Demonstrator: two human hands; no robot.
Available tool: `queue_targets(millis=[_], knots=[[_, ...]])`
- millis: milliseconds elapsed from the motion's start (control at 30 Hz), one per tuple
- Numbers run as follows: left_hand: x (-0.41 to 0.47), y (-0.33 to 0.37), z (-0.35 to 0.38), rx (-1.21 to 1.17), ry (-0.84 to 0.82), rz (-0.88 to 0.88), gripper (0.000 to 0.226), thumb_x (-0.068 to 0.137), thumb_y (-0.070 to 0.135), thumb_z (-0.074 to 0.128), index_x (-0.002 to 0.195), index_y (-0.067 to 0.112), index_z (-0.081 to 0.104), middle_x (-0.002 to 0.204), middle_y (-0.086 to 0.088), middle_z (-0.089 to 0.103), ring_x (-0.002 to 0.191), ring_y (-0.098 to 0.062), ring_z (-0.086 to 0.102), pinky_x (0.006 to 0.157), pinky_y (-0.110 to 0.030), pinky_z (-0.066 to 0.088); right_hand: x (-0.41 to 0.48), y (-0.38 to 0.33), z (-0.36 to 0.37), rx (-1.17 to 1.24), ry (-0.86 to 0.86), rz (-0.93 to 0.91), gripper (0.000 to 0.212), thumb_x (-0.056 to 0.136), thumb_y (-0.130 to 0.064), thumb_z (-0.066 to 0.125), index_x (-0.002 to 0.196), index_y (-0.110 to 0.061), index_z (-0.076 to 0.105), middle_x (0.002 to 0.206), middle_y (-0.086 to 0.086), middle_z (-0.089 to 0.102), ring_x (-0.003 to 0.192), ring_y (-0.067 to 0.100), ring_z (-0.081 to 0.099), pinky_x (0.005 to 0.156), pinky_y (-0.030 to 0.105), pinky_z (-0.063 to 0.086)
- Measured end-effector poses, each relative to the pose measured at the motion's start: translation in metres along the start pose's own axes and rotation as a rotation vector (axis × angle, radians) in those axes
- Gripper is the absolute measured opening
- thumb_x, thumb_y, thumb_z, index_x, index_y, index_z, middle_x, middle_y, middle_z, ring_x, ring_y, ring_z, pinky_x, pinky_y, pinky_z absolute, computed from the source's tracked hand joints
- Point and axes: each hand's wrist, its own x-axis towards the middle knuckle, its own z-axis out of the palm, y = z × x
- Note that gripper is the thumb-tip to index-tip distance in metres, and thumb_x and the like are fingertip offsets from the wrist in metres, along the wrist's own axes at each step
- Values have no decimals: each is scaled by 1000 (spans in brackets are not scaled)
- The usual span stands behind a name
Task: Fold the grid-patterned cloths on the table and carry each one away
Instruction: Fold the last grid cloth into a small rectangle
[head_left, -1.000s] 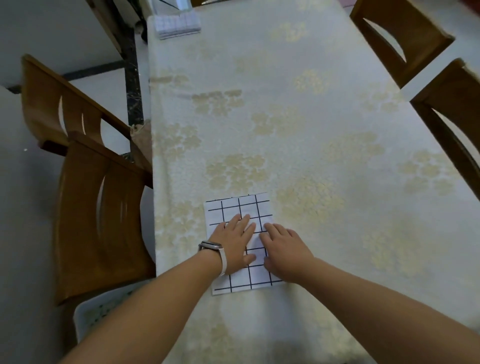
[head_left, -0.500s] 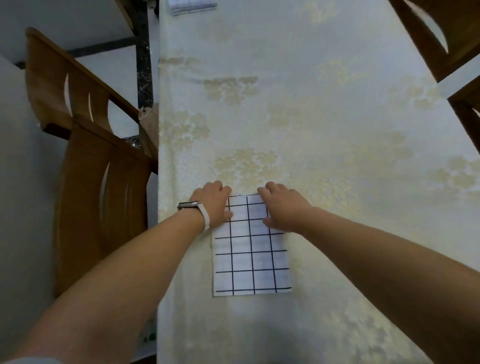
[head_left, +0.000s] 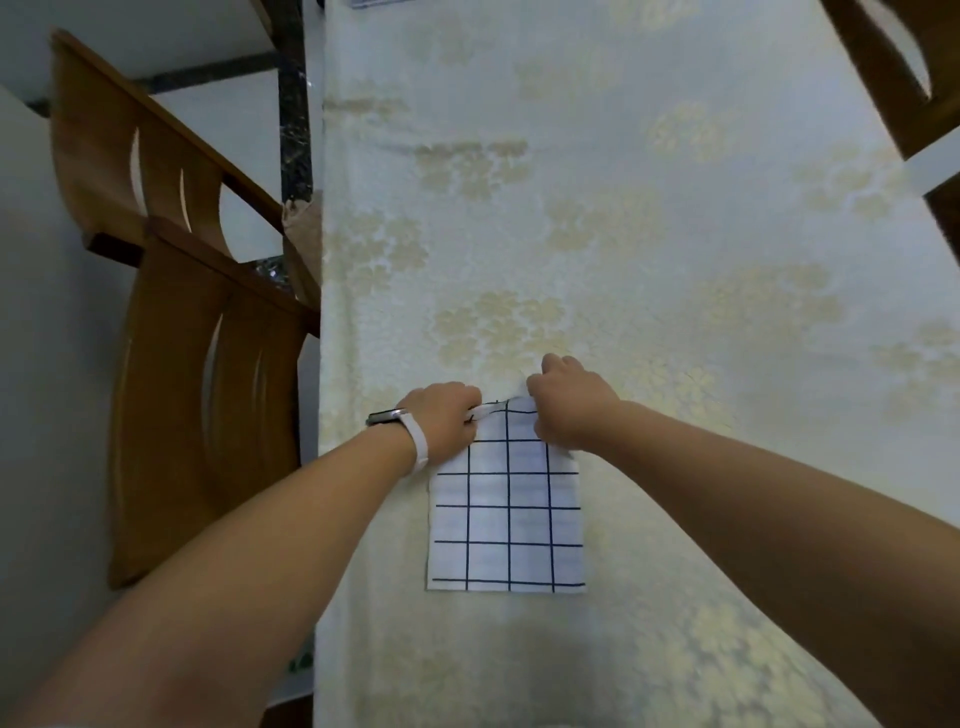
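A white cloth with a dark blue grid (head_left: 506, 519) lies folded into a narrow rectangle near the left edge of the table (head_left: 675, 234). My left hand (head_left: 444, 415), with a white band on its wrist, pinches the cloth's far left corner. My right hand (head_left: 566, 402) pinches the far right corner. The far edge is lifted slightly off the tablecloth between both hands. The corners themselves are hidden under my fingers. A folded grid cloth (head_left: 382, 2) shows as a sliver at the table's far end.
A cream tablecloth with pale gold flowers covers the table. Two wooden chairs (head_left: 171, 364) stand close along the left side. Another wooden chair (head_left: 904, 78) stands at the far right. A dark post (head_left: 293, 130) runs beside the table's left edge.
My hands moved from the middle of the cloth to its far edge, closed on the two far corners, and raised that edge a little.
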Motion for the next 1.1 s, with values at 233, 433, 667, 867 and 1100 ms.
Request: queue_targets(millis=[233, 433, 667, 867, 1100], knots=[[-35, 11, -18, -213, 143, 10, 10, 87, 19, 49, 79, 25, 48, 76, 3, 54, 70, -20, 51, 59, -32, 41, -29, -6, -21, 79, 67, -40, 11, 83, -14, 52, 94, -13, 55, 97, 5, 55, 89, 26, 52, 72, 35, 44], [-75, 14, -41, -155, 258, 49, 10, 91, 28, 51, 86, 22, 58, 82, 3, 59, 76, -20, 56, 68, -33, 48, -68, -14, -39, 120, 115, -20, 21, 86, -11, 50, 104, -13, 61, 105, 8, 60, 92, 29, 58, 72, 33, 48], [-126, 21, -73, -129, 457, 156, 10, 90, 23, 54, 86, 16, 60, 81, 1, 57, 76, -20, 55, 68, -35, 48, -116, -40, -69, 92, 441, -23, 20, 90, -19, 47, 102, -13, 62, 103, 7, 57, 96, 30, 56, 69, 31, 38], [-161, 27, -108, -198, 693, 218, 3, 87, 18, 59, 85, 16, 60, 79, 3, 55, 75, -19, 54, 68, -34, 47, -150, -64, -101, 120, 715, -4, 17, 90, -21, 49, 99, -13, 61, 100, 4, 56, 96, 26, 53, 67, 32, 38], [-205, 26, -84, -149, 711, 301, 7, 84, 17, 61, 81, 21, 56, 80, 3, 53, 74, -15, 51, 67, -30, 45, -186, -88, -77, 121, 755, -26, 12, 87, -24, 52, 91, -14, 57, 95, 4, 57, 91, 28, 52, 69, 34, 41]])
